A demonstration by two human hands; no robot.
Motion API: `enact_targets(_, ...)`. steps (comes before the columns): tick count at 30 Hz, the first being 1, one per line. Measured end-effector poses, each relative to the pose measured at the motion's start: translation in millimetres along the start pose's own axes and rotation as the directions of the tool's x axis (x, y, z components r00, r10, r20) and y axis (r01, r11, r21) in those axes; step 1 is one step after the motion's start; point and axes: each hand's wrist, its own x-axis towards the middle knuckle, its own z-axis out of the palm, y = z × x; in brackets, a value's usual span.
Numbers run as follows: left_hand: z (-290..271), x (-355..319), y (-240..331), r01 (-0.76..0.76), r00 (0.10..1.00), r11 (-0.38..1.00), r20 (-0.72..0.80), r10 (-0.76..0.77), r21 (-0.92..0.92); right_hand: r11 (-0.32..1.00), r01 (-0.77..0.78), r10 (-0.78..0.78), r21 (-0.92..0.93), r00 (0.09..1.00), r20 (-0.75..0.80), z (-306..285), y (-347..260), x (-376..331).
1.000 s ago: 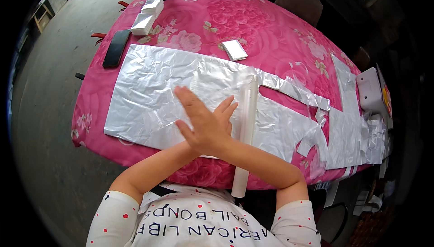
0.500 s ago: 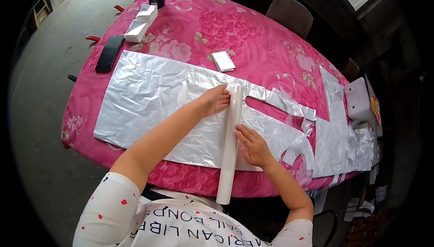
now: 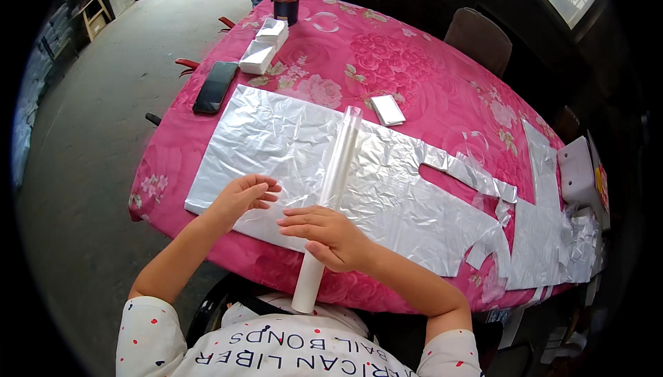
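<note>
Film roll [image 3: 338, 170]: across silvery plastic sheet [image 3: 266, 142], near end overhanging desk [image 3: 162, 163] edge | left hand [image 3: 243, 201]: unclenched, empty | right hand [image 3: 335, 239]: loose over roll, touch unclear | beyond sheet: pink cloth [image 3: 394, 59], phone [image 3: 215, 88], white packet [image 3: 387, 110]

Roll [image 3: 340, 159] across plastic bags [image 3: 394, 177], phone [image 3: 215, 88] left.

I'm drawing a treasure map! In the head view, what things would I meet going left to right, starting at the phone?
Black phone, stacked white packets, translucent roll, single white packet, dark chair, white box.
</note>
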Motion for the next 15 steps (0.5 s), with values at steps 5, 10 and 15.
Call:
enact_targets(5, -37.5, -68.4, -27.3, -0.004, 0.993, 0.995, -0.120, 0.017, 0.104, 0.841, -0.078, 0.061, -0.536, 0.997, -0.049, -17.6, 32.4, -23.0)
enact_targets(10, -38.1, -97.5, -44.5, 0.025, 0.991, 0.995, -0.133, -0.012, 0.098, 0.760, 0.053, 0.057, -0.648, 0.987, 0.148, -8.8, 49.2, 7.1)
enact_targets(15, -22.2, -105.3, -48.5, -0.095, 0.967, 0.934, -0.191, 0.169, 0.344, 0.820, 0.129, -0.024, -0.558, 0.981, 0.192, 26.0, 65.0, 80.2)
